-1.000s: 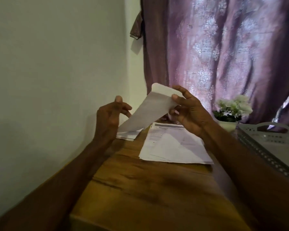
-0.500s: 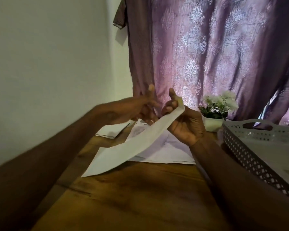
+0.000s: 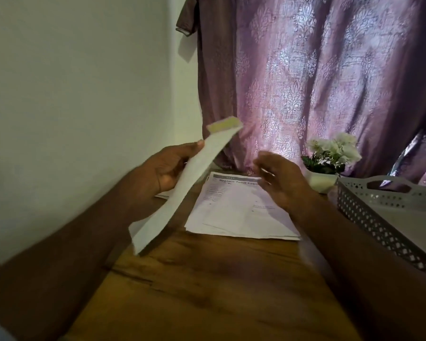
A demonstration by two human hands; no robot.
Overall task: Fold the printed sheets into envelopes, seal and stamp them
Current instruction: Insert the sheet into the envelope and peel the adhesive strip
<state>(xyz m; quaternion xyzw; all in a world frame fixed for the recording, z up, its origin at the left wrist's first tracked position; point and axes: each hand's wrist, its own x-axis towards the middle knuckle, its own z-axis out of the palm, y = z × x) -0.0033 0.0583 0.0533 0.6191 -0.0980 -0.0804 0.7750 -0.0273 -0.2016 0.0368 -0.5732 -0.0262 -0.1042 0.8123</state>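
My left hand [image 3: 166, 172] grips a long white envelope [image 3: 182, 190] by its edge and holds it tilted above the wooden table [image 3: 207, 279]. The envelope's flap at the top end stands open. My right hand [image 3: 282, 180] hovers blurred over a stack of printed sheets [image 3: 236, 212] that lies flat on the table. Its fingers are loosely spread and hold nothing. A corner of more white paper [image 3: 161, 194] shows on the table behind my left hand.
A grey perforated tray [image 3: 379, 212] stands at the right edge of the table. A small white pot of white flowers [image 3: 330, 158] sits at the back. A purple curtain hangs behind, and a white wall borders the table on the left.
My right hand has let go of the envelope and drawn away to the right over the sheets. My left hand now holds the envelope alone, raised and turned more upright.
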